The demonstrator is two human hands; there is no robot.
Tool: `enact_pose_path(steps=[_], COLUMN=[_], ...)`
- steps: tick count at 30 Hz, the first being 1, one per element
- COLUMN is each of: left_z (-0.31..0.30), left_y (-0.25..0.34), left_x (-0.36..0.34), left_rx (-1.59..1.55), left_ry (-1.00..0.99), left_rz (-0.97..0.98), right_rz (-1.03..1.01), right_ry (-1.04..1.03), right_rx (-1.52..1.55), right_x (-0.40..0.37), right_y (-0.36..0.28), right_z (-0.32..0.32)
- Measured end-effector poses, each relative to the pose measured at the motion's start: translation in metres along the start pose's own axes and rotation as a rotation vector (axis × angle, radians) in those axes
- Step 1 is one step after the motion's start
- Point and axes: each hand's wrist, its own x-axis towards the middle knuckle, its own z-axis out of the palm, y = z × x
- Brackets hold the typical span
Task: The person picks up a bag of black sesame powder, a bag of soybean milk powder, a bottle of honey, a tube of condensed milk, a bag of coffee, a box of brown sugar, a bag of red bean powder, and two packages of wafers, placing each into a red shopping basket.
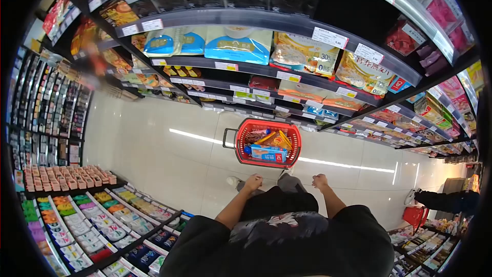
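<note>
My left hand (253,182) hangs in front of my left thigh, fingers loosely curled, with nothing seen in it. On the other side my right hand (320,181) is bent up at the elbow, its fingers also curled in and no object showing. Both hands are apart from the red shopping basket (240,146), which stands on the floor just ahead of my feet. Its dark handle (226,137) sticks out to the left. Inside lie a blue-and-white package (268,154), an orange-yellow packet (278,139) and other small items partly hidden.
Tall shelves with bagged food (305,51) and price tags stretch across the front. A low display of packaged goods (102,225) stands at left behind me. On the right, a person's dark trouser leg (446,201) is beside another red basket (414,216). The tiled floor (179,169) reflects light.
</note>
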Motion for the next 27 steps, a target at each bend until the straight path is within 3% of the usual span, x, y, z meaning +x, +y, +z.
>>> enact_pose_path(steps=[4,7,10,13,18,23,27], left_z=[-0.082,-0.145,-0.198,-0.230,-0.255,-0.287,-0.326], left_y=[0.010,-0.011,-0.039,-0.087,-0.125,-0.121,-0.058], left_x=[-0.011,-0.036,-0.078,-0.126,-0.177,-0.139,-0.096], left_rx=[-0.008,-0.067,-0.117,-0.174,-0.178,-0.204,-0.228], left_ry=[0.103,0.233,0.376,0.477,0.441,0.465,0.415], left_rz=[-0.076,-0.056,-0.182,-0.337,-0.598,-0.425,-0.259], right_rz=[-0.067,-0.117,-0.142,-0.123,-0.156,-0.095,-0.062], right_ry=[0.007,-0.084,-0.144,-0.192,-0.154,-0.173,-0.236], right_rx=[0.098,0.082,0.018,-0.039,-0.034,-0.148,-0.259], right_x=[-0.031,-0.046,-0.059,-0.062,-0.061,-0.064,-0.047], right_y=[-0.021,-0.039,-0.057,-0.073,-0.091,-0.116,-0.134], right_z=[0.058,0.101,0.135,0.156,0.179,0.208,0.243])
